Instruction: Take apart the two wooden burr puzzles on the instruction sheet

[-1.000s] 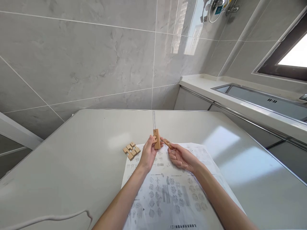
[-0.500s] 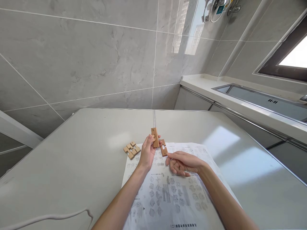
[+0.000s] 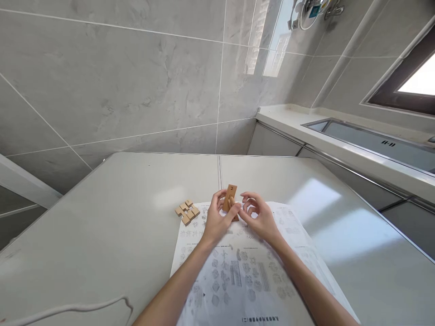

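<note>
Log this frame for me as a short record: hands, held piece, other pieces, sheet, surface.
Left hand: holding a wooden piece
Right hand: fingers curled, close beside the left thumb; contact with the piece unclear
Held piece: notched wood, marked 2, tilted
Other pieces: wooden group at the sheet's far left corner
Sheet: printed with diagrams, under the hands
Surface: pale table

A black 2 (image 3: pixel 231 188) stands on the wooden block (image 3: pixel 232 192); print on the paper (image 3: pixel 234 299) (its heading (image 3: pixel 260 318) upside down) is too blurred to read.
</note>
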`<state>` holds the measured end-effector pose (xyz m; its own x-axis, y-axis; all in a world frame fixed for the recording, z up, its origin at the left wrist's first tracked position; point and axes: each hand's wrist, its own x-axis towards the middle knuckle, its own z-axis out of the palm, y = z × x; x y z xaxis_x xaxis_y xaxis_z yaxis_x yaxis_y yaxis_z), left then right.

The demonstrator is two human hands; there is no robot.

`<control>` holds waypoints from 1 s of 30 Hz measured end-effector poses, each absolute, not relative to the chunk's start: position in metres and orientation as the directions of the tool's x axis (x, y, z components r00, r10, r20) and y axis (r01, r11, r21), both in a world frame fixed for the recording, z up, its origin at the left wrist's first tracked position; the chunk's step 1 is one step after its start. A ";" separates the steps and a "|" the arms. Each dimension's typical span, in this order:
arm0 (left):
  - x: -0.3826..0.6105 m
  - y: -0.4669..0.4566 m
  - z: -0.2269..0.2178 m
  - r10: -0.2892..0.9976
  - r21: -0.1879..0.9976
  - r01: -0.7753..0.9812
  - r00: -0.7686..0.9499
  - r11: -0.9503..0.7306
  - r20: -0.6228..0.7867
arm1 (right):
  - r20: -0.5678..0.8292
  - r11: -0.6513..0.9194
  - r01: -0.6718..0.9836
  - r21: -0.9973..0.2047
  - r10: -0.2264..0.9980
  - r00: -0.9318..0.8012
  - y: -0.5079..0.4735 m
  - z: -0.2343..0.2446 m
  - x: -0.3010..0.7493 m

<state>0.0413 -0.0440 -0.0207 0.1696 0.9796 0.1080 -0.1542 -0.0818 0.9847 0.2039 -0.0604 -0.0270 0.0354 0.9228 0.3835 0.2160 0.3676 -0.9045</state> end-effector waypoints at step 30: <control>0.047 -0.056 -0.020 0.922 0.969 0.069 0.329 -0.237 0.202 | 0.399 0.269 0.533 -0.802 0.906 0.142 -0.061 -0.036 0.199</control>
<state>0.0467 -0.0560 -0.0195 0.3294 0.9224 0.2018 0.0686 -0.2365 0.9692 0.1985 -0.0608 -0.0357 0.1420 0.9060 0.3987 0.5332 0.2693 -0.8020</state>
